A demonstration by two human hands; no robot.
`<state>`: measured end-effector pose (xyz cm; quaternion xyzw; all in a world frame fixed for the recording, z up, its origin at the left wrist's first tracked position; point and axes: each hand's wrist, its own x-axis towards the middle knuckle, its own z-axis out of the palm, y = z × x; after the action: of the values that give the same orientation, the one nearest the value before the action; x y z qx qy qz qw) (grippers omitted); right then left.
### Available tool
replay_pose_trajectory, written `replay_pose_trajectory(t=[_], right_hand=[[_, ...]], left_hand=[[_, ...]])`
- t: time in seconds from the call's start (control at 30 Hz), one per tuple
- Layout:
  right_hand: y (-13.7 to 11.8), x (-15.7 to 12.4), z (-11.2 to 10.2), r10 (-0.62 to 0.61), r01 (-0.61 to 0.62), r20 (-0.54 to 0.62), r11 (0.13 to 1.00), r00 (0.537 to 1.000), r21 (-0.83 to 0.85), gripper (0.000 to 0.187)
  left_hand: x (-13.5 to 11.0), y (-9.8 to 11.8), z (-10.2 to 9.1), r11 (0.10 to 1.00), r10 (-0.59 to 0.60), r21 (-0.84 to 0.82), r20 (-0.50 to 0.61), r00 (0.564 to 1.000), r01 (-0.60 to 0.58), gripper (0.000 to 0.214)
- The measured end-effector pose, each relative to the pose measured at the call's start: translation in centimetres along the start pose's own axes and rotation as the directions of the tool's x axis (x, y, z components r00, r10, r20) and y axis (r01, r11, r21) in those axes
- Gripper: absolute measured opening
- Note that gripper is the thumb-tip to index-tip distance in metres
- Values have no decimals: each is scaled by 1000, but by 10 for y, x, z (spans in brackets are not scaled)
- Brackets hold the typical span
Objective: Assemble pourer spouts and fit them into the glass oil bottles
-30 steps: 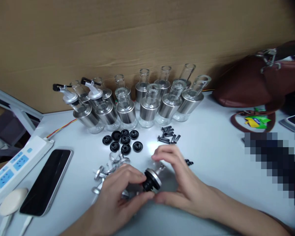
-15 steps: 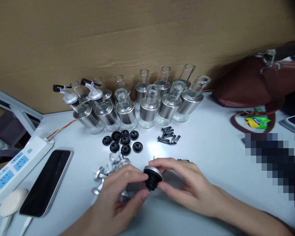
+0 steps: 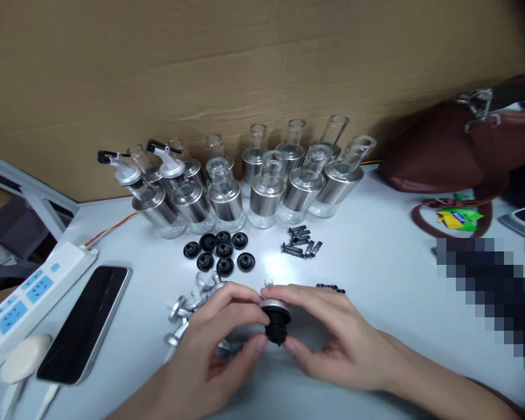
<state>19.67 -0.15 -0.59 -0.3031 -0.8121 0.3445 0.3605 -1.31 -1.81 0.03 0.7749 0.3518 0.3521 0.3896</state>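
Note:
Between my two hands is a bottle pourer [image 3: 277, 321], with a silver collar on top and a ribbed black stopper pointing down toward me. My left hand [image 3: 227, 332] grips its left side with fingertips and thumb. From the right, my right hand [image 3: 336, 335] holds the collar and the stopper's lower edge. Silver pourer spouts [image 3: 179, 309] lie in a heap beside my left hand, partly hidden by it. Several round black stoppers [image 3: 224, 251] are grouped beyond the hands. Small black flap pieces [image 3: 301, 240] lie to their right.
Glass bottles with steel sleeves [image 3: 268, 192] stand in two rows along the cardboard wall [image 3: 245, 64]; two front-left ones carry pourers [image 3: 171, 168]. At left are a phone [image 3: 85, 324] and a power strip [image 3: 30, 297]. A brown bag [image 3: 437, 146] sits at the right, near a green-yellow packet [image 3: 459, 220].
The pourer has shifted slightly right and turned more upright in my hands. My left fingers have moved up and right along with it.

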Motion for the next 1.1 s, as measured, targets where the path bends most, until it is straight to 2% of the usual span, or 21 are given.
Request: replay_pose_trajectory(t=[0.47,0.63,0.77,1.0,1.1], right_hand=[[3,-3,3,-55,55,-22,998,998,-10,49],[1,-3,7,-10,11,58,1000,998,-20,47],[-2,-4,9,6,-3,116,1000,993,-31,45],[-2,-3,8,75,-69,201,997,977,-39,37],[-1,-3,9,88,-90,206,996,975,-2,39]], left_hand=[[-2,1,0,999,-39,10,38,999,39,25],[-3,-1,2,998,-64,13,77,995,64,29],[-5,-4,7,999,-44,-20,48,998,45,36],[-7,-5,13,991,-133,-22,54,990,135,36],[-7,-3,13,989,-147,-21,39,988,148,35]])
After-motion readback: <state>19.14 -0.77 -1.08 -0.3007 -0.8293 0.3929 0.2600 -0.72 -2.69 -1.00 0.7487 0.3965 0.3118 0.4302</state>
